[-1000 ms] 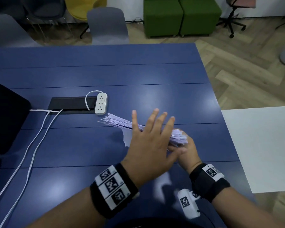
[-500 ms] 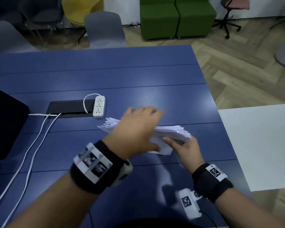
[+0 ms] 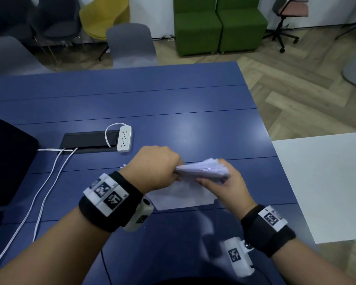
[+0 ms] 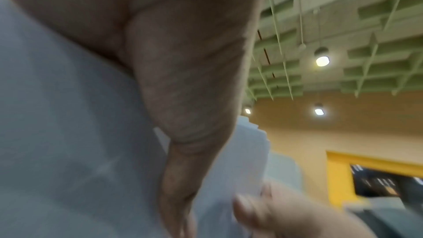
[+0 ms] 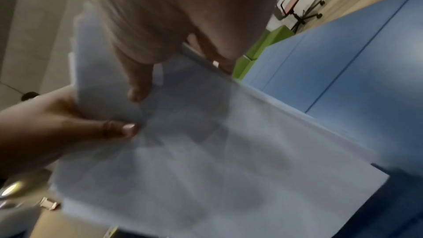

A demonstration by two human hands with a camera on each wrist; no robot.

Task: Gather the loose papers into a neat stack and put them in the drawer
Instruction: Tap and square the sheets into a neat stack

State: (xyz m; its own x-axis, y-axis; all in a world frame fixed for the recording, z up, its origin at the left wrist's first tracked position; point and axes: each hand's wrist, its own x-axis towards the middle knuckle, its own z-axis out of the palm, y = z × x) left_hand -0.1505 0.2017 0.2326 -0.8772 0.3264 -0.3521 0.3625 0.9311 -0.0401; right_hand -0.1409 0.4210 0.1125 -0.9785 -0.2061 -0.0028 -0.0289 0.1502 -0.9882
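Black wristbands with printed square markers wrap both forearms at the near edge of the blue desk [image 3: 193, 124], each carrying a small white camera unit. Just beyond them, both hands meet over the desk's near right part, holding the stack of papers [image 3: 203, 170] between them and clear of the surface.

Fingers of the left hand [image 3: 152, 168] are curled over the stack's left end, knuckles up, so that end is clasped in the fist; the left wrist view shows the thumb lying along the pale sheets. Around the stack's right end, the right hand [image 3: 227, 187] grips from below and from the side, thumb on top. The right wrist view shows its thumb and a fingertip pressed on the paper, with the left hand's thumb pinching the same sheets from the other side. Sheet edges at the right end are uneven and fanned, not squared. Under the hands, a pale sheet or the bottom of the stack hangs down toward the desk; blur makes it unclear whether it touches.

Farther back, toward the desk's left side, a white power strip [image 3: 124, 138] lies beside a black cable hatch [image 3: 88, 139], with white cables running to the near left edge. Beyond the far edge stand a grey chair [image 3: 130, 44] and green seats [image 3: 220, 25].
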